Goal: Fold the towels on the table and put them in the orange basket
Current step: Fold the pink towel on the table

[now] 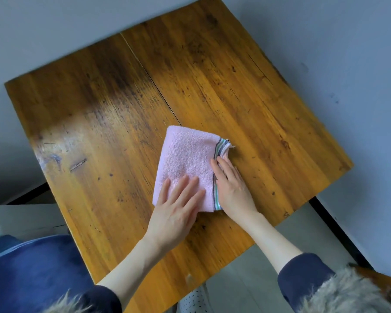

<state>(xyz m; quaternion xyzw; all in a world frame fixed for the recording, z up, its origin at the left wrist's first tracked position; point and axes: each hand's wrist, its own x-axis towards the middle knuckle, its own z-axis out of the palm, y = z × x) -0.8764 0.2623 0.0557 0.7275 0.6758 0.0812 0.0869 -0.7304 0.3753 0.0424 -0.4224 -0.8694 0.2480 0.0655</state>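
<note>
Folded pink terry towel (pixel 186 163) lies on the wooden counter (pixel 99 132). Left hand (pixel 178 208) presses flat on its near portion, grip wide. Right hand (pixel 231 188), fingers straight, rests on its striped edge.

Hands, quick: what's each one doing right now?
Left hand: open, fingers flat on the pink towel.
Right hand: open, fingers straight along the towel's striped edge, holding nothing.

Wooden table (pixel 122 114), plank top, dark stains, scratches, pale glare patch at left. Pale blue-grey walls (pixel 348 64) behind, scuffed. Grey floor (pixel 246 279); black skirting strip (pixel 334 224) at wall foot. Blue upholstered seat (pixel 32 267), possibly chair, lower left.
</note>
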